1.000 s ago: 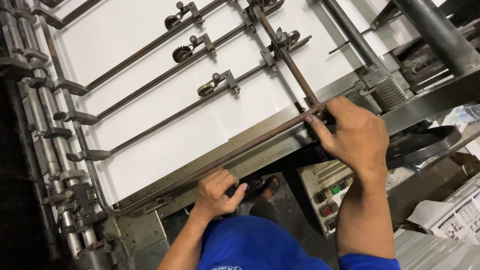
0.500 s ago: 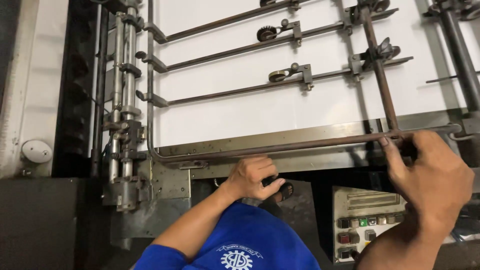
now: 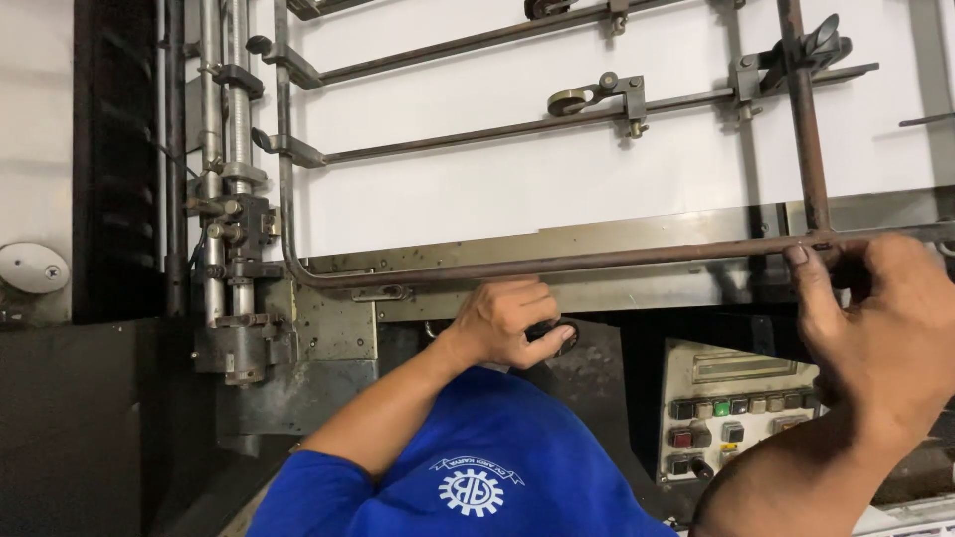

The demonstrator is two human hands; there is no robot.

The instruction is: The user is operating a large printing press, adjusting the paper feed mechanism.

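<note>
My left hand (image 3: pixel 502 320) has its fingers curled tight around a black knob (image 3: pixel 557 333) under the plate (image 3: pixel 597 244). The right hand (image 3: pixel 880 318) pinches the rusty rod (image 3: pixel 557 267) near its cross joint, thumb on top. The rod lies level along the plate, so it looks seated. I can't tell whether the knob is tight; I'd judge clamping isn't finished. The panel (image 3: pixel 736 418) goes untouched.

You see even, bright light on the white sheet (image 3: pixel 517 189), no harsh glare; the machine's left side and underside sink into deep shadow. Your right hand (image 3: pixel 885 328), near the lens, looks slightly soft.
</note>
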